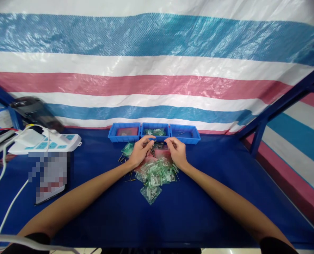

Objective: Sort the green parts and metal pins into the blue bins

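Note:
My left hand [141, 152] is curled over the left side of a pile of small clear bags, its fingers bent inward near some thin dark screw-like pieces [153, 151]. Across from it, my right hand [178, 152] has thumb and forefinger pinched together. Whatever either hand holds is too small to make out. Between and below the hands lie green-tinted bags [158, 173] with pale, short rod-like pieces inside. Reddish bags [163, 153] lie among them, partly covered by my hands. One separate bag [151, 194] rests at the pile's front.
Behind the hands stand three blue bins: the left bin [111, 137] with reddish bags, the middle bin [168, 131] with greenish bags, the right bin [195, 140] with a thin piece. Loose thin pieces [130, 176], a power strip [73, 140] and a blurred-out flat object [52, 176] lie leftward.

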Available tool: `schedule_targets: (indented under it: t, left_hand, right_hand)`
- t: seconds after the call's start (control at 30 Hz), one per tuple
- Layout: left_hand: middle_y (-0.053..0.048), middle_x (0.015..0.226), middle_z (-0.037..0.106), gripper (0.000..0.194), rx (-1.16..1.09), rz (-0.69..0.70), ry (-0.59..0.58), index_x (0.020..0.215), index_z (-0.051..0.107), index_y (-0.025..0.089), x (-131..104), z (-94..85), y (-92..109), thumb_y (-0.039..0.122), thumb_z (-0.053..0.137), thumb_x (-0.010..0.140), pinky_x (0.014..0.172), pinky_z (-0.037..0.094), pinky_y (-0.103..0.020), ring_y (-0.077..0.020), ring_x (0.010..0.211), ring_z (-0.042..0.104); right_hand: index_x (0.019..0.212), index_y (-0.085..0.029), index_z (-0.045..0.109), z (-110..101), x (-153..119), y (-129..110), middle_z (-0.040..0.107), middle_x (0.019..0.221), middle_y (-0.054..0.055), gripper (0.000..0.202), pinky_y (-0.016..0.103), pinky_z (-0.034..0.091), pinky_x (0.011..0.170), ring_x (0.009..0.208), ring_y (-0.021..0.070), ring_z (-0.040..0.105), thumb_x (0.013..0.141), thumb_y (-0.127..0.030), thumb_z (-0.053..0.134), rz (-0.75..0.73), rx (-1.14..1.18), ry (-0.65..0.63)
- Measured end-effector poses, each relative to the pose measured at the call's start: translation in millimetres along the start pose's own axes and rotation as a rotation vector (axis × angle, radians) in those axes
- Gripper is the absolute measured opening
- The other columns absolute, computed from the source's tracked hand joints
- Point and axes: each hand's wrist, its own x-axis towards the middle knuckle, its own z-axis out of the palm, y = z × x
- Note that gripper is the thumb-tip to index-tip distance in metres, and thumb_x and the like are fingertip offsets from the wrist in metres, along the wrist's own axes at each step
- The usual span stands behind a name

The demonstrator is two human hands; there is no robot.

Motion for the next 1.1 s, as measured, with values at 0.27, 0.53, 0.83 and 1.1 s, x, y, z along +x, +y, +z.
schedule_targets:
  t: [0.27,0.53,0.83,1.1]
  left_hand:
    - [0.005,0.056,0.049,0.033,-0.007,-0.022,-0.061,0.109,0.058,0.016,0.2,-1.1,2.0,0.039,0.062,0.085,0.039,0.029,-0.017,-0.0056,0.039,0.038]
    - [0.004,0.056,0.053,0.032,0.031,-0.016,-0.078,0.108,0.059,0.017,-0.7,-1.6,1.3,0.039,0.062,0.084,0.039,0.031,-0.017,-0.0064,0.039,0.040]
    - [0.002,0.066,0.053,0.029,-0.008,-0.003,-0.045,0.102,0.060,0.016,-1.0,-0.5,0.9,0.038,0.063,0.084,0.040,0.032,-0.017,-0.0049,0.041,0.041]
    - [0.001,0.077,0.055,0.028,0.009,0.019,-0.042,0.100,0.061,0.016,-1.6,-0.5,0.5,0.035,0.068,0.080,0.042,0.036,-0.016,-0.0050,0.047,0.046]
  right_hand:
    - [0.097,-0.018,0.068,6.2,-9.8,5.6,0.064,0.074,0.002,0.023,0.027,0.044,0.064,0.063,0.0149,0.055,0.090,-0.034,0.053,-0.095,-0.122,-0.131]
    - [0.088,-0.018,0.062,6.9,-9.9,4.1,0.055,0.066,-0.001,0.019,0.025,0.040,0.059,0.057,0.0130,0.049,0.090,-0.034,0.053,-0.113,-0.135,-0.179]
    - [0.092,-0.019,0.052,5.8,-9.9,2.4,0.053,0.068,-0.002,0.016,0.025,0.040,0.061,0.060,0.0129,0.050,0.094,-0.034,0.045,-0.092,-0.094,-0.127]
    - [0.092,-0.020,0.049,5.1,-9.9,2.3,0.053,0.069,-0.002,0.016,0.025,0.039,0.061,0.060,0.0128,0.051,0.094,-0.035,0.044,-0.080,-0.075,-0.153]
